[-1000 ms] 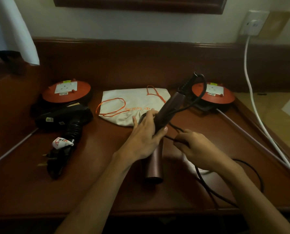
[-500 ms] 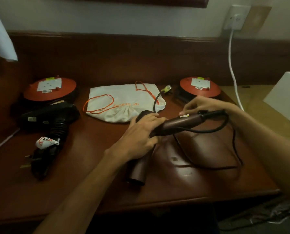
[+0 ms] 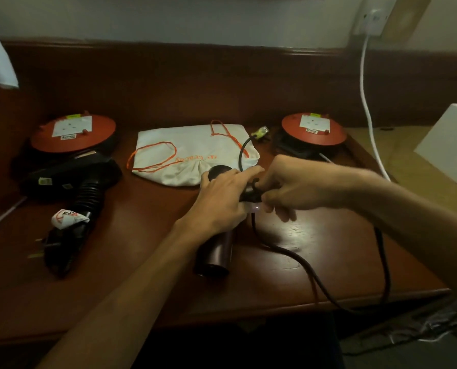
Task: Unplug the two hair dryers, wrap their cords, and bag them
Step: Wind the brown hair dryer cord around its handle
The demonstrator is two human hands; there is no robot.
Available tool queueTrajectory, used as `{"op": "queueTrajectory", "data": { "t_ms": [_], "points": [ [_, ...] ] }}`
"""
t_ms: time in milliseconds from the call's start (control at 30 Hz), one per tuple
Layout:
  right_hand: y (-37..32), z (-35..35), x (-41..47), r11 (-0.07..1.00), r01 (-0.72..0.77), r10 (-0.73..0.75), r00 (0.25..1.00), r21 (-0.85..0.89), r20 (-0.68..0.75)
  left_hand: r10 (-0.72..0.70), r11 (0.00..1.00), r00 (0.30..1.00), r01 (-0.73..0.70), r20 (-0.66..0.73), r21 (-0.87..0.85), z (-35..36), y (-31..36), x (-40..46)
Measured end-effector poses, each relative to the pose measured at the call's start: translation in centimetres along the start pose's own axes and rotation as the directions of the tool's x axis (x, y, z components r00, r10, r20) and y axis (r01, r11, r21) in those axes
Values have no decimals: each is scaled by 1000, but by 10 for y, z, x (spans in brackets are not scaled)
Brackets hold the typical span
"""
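On desk [image 3: 315, 262] | left hand [image 3: 219, 198] grips brown dryer [image 3: 216, 251] | right hand [image 3: 291, 185] pinches cord [image 3: 296, 255]

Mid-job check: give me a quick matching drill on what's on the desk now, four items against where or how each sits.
Items:
1. black dryer
2. maroon dryer
3. drawstring bag
4. white cable

States:
A. plugged into the wall socket
B. lying flat between the two red reels
C. under the left hand
D. lying untouched at the left, cord bundled

Pairs: 1-D, 2-C, 3-B, 4-A
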State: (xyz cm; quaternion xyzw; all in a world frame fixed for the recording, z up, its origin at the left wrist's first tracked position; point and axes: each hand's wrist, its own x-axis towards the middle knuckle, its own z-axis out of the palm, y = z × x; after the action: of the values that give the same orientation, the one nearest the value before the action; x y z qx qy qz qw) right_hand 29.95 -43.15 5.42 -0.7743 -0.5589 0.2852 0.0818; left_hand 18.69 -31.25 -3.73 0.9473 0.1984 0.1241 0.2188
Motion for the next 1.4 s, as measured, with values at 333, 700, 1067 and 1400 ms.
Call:
{"op": "queueTrajectory", "data": {
  "t_ms": [333, 700, 1067, 1400],
  "points": [
    [7, 91, -7, 961, 257, -111, 702, 104, -703, -25, 897, 983, -58, -180, -438, -6, -23, -5],
    [15, 95, -23, 987, 150, -103, 869, 59, -484, -54, 898, 973, -50, -223, -437, -7, -23, -7],
    [30, 80, -18, 966, 202, -86, 841, 162, -534, -34, 861, 978, -77, -208, -503, -12, -34, -11],
    [42, 89, -15, 987, 100, -24, 872, 129, -490, 6, 886, 985, -85, -170, -457, -11, -32, -9]
  ]
}}
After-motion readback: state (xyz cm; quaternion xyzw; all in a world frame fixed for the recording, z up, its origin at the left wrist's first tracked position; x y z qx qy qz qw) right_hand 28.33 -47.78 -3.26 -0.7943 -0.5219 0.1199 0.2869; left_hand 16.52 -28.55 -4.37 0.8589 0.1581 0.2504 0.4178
